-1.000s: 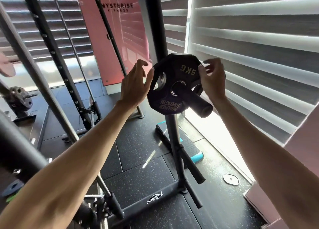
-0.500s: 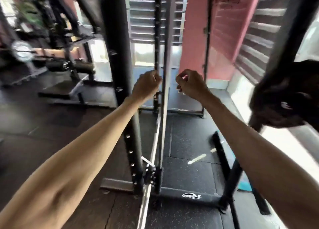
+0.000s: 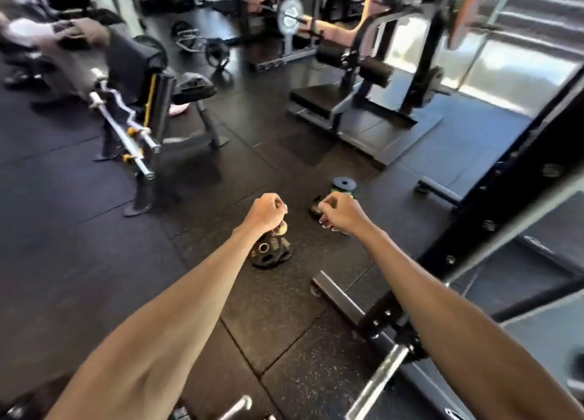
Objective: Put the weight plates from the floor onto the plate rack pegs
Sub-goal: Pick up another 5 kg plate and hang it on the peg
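Clenched and empty, as far as can be seen: your left hand (image 3: 267, 212) and right hand (image 3: 343, 214) are held out side by side, fingers curled under, over the floor.

Nearest the grip is the black plate stack (image 3: 270, 252). It lies flat on the rubber floor (image 3: 94, 261), hub holes facing up, directly beneath and just nearer than your left fist. A small brassy piece at that fist's lower edge seems to belong to the stack, but you cannot tell whether the fingers touch it.

Farther and to the right, a dark plate (image 3: 315, 209) lies partly hidden behind your right knuckles. Beyond it a blue-grey plate (image 3: 344, 184) rests flat on top of a green plate (image 3: 339, 192).

As discs lying flat, these plates offer no long axis. Judged from this, the next reach goes straight down, with the fingers needing an edge or a grip slot to get under.

The left hand is the nearer one for the black stack. The right hand is the nearer one for the two far piles.

Outward on the right stands a black rack upright (image 3: 505, 198), with its foot (image 3: 341, 296) running toward you near the stack. No plate peg can be made out in this view, so any lifted plate would have to travel out of frame. On the far left, a curl bar (image 3: 126, 135) leans against a bench (image 3: 177, 87).
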Available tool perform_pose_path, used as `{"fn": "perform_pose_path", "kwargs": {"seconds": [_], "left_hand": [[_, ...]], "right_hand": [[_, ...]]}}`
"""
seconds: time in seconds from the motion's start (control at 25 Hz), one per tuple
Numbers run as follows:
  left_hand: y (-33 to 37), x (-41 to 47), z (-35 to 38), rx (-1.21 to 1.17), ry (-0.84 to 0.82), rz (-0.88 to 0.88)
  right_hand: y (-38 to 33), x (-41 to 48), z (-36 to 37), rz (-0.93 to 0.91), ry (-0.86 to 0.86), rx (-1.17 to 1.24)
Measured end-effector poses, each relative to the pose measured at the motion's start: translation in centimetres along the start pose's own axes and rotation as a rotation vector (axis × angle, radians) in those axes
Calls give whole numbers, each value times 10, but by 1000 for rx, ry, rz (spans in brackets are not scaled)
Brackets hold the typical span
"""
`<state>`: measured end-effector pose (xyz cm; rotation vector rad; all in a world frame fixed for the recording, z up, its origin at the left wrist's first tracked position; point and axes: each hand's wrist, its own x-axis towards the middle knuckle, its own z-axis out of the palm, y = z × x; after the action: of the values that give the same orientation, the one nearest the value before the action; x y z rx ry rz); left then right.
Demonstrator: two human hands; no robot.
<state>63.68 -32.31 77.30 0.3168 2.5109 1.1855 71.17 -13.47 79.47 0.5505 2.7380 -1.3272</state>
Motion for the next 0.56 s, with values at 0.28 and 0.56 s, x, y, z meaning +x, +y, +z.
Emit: {"fn": "perform_pose_path", "kwargs": {"seconds": [0.28,0.56], "left_hand": [[-79,45,-40,-188,61,-209],[-90,166,-56,-361,88,-331]], "right_hand": [[-11,95,73,117,-164,231],[-20,222,91,272,-234,438]]}}
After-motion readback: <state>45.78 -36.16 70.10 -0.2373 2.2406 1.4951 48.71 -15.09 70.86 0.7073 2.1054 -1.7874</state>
